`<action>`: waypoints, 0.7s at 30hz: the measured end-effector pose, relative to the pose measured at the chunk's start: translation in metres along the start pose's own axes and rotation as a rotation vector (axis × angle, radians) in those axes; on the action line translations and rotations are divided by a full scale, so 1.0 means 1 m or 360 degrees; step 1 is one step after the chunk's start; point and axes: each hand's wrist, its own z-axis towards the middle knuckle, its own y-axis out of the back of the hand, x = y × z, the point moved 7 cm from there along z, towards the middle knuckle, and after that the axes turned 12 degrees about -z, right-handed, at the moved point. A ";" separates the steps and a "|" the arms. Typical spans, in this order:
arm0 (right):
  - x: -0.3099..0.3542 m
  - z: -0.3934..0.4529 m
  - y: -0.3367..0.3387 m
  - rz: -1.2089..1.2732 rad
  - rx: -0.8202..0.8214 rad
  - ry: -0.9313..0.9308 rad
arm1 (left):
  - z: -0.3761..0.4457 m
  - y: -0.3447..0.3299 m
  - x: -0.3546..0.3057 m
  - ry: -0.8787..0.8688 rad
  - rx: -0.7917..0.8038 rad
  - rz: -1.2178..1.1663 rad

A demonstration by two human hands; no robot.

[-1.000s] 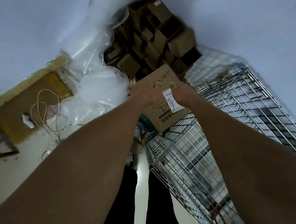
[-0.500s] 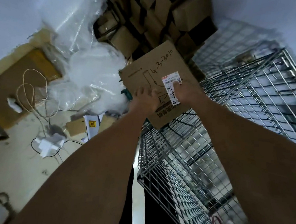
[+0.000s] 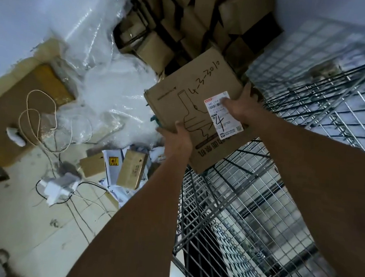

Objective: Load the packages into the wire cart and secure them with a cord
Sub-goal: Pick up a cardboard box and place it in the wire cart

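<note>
While both hands' fingers grasp flat corrugated cardboard box (image 3: 192, 108), chrome wire-grid cart (image 3: 248, 207) beneath.

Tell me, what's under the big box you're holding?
Under the box, held by left hand and right hand, the wire cart rim shows. What lies directly beneath is covered.

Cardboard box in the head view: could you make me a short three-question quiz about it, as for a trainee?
1. True or false: both the left hand and the right hand hold the cardboard box.
2. Which handwritten digit is on the white label? A) 7 B) 4 C) 9
3. Fill in: the box is held above the rim of the ____ cart.

Key: 1 true; 2 B; 3 wire.
</note>
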 end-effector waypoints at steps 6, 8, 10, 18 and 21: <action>0.001 -0.006 0.010 0.0216 -0.0037 0.0098 | 0.005 0.001 0.012 0.0103 0.0093 -0.0462; 0.002 -0.010 0.015 0.0242 0.0006 0.0146 | 0.003 0.004 0.008 0.0082 0.0121 -0.0507; 0.005 -0.015 0.020 0.0237 0.0031 0.0174 | -0.001 0.006 0.004 0.0057 0.0163 -0.0558; 0.007 -0.020 0.013 0.0104 0.0074 0.0143 | 0.007 0.017 0.009 0.0049 0.0189 -0.0695; 0.003 -0.009 0.001 -0.0009 0.0057 0.0051 | 0.017 0.018 0.018 -0.0035 0.0157 -0.0672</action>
